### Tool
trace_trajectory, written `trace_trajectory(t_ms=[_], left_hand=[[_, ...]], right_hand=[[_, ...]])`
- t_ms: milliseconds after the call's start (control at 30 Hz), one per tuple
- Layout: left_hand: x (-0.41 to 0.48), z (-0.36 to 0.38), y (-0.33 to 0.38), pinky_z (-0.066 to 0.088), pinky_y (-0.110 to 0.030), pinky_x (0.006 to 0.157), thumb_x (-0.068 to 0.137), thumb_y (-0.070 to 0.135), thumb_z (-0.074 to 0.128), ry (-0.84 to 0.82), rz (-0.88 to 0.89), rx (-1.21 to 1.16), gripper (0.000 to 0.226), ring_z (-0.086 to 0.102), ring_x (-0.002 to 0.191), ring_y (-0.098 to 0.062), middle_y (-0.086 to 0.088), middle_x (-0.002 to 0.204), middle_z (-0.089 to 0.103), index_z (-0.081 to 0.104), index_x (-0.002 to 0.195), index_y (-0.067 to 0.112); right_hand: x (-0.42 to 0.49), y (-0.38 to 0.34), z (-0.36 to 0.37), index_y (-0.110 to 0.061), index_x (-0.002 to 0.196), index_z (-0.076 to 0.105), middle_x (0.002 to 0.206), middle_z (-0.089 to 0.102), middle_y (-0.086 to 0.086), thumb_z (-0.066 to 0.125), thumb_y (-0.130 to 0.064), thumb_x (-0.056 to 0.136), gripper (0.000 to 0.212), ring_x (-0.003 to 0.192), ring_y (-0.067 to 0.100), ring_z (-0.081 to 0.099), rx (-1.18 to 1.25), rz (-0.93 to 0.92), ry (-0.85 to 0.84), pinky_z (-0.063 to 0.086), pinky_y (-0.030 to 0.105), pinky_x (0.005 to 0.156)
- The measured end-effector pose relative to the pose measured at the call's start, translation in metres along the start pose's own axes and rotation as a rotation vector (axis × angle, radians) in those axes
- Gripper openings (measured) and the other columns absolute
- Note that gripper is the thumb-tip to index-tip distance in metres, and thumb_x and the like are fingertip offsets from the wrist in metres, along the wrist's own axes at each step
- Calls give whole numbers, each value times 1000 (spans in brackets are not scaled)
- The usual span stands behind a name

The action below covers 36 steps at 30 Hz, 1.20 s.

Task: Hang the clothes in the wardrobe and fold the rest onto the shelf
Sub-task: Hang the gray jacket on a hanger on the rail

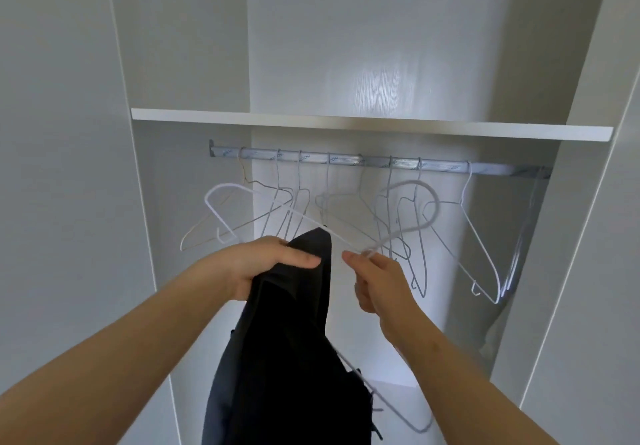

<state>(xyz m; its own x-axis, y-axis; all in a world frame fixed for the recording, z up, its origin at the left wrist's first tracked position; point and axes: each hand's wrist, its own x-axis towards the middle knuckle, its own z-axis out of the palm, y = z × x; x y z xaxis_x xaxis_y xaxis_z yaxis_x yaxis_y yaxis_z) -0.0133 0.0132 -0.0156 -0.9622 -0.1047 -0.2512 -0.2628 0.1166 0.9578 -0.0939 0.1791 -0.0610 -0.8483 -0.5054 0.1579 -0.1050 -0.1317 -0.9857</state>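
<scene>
1. One left hand [266, 264]: fingers clamped on the top edge of a black garment [287, 358], thumb laid across the cloth.
2. One black garment: held up before the wardrobe opening and hung straight down from the left hand; not yet on the rail [346, 160].
3. One white wire hanger [437, 204]: carried aslant, long axis run from upper left to lower right, hook turned up on the right. One arm is passed just behind the garment's top; whether it is threaded inside cannot be told.
4. One right hand [377, 282]: fingers pinched on the hanger's neck, just right of the garment. It is judged the hand by which the hook would be lifted to the rail.
5. Several empty hangers [485, 254]: hung along the rail, above and behind both hands.
6. One shelf [346, 126]: fixed above the rail.
</scene>
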Motion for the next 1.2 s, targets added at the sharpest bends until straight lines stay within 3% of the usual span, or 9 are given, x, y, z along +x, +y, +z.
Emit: trace_trajectory(t_ms=[100, 200, 400, 567, 700, 800, 900, 1033, 1200], left_hand=[[6, -13, 7, 55, -30, 72, 77, 8, 70, 224, 10, 413, 15, 68, 79, -25, -13, 88, 71, 66, 90, 3], [14, -24, 9, 48, -32, 82, 83, 25, 61, 435, 73, 1066, 23, 60, 94, -23, -8, 100, 63, 61, 98, 8], [17, -59, 4, 37, -32, 63, 96, 34, 40, 796, 273, 1424, 20, 59, 88, -34, -14, 98, 62, 33, 87, 17], [16, -96, 0, 37, -35, 59, 98, 26, 36, 987, 233, 1262, 16, 54, 73, -34, -20, 93, 61, 32, 88, 14], [17, -113, 6, 37, -35, 69, 99, 23, 36, 1042, 111, 915, 24, 55, 94, -41, -25, 107, 58, 47, 108, 3], [16, -120, 8, 42, -38, 76, 99, 21, 36, 1000, 68, 623, 30, 53, 95, -38, -26, 111, 56, 48, 116, 0], [18, -116, 14, 43, -43, 88, 97, 18, 39, 955, 150, 360, 28, 53, 99, -37, -24, 111, 55, 50, 116, 0], [15, -102, 26, 44, -42, 87, 97, 20, 40, 889, 250, 258, 23, 53, 94, -32, -17, 102, 55, 51, 112, 6], [6, -71, 35, 48, -41, 84, 98, 18, 42, 741, 388, 120, 13, 56, 87, -28, -13, 96, 58, 52, 90, 19]], right_hand=[[5, 4, -5, -19, 45, 40, 36, 30, -5, 59, -27, 89, 48, 31, 9, 26, 70, -9, 43, 28, 17, 36], [7, 4, -5, -14, 47, 53, 34, 31, -5, 52, -34, 93, 50, 31, 7, 28, 63, -36, 77, 28, 16, 37], [12, 3, -16, -18, 44, 49, 35, 31, -6, 56, -30, 92, 50, 30, 6, 25, 137, -29, 212, 22, 15, 33], [13, 4, -13, -22, 39, 45, 38, 31, -4, 60, -23, 90, 53, 31, 7, 22, 153, -2, 166, 18, 16, 34], [13, 4, -15, -16, 48, 42, 38, 30, -4, 58, -21, 90, 46, 28, 7, 21, 276, 12, 167, 17, 14, 31], [9, 2, -20, -17, 46, 41, 38, 28, -4, 57, -23, 91, 48, 29, 8, 20, 247, 51, 61, 18, 15, 31], [7, 4, -20, -20, 39, 44, 37, 28, -4, 59, -25, 90, 53, 29, 9, 19, -7, 100, -16, 17, 14, 33], [6, 10, -18, -12, 50, 44, 36, 28, -4, 58, -28, 91, 46, 29, 7, 20, -225, 162, 17, 17, 13, 34], [8, 14, -6, -7, 70, 52, 36, 28, -6, 52, -25, 95, 31, 30, 7, 20, -167, 219, 3, 15, 14, 36]])
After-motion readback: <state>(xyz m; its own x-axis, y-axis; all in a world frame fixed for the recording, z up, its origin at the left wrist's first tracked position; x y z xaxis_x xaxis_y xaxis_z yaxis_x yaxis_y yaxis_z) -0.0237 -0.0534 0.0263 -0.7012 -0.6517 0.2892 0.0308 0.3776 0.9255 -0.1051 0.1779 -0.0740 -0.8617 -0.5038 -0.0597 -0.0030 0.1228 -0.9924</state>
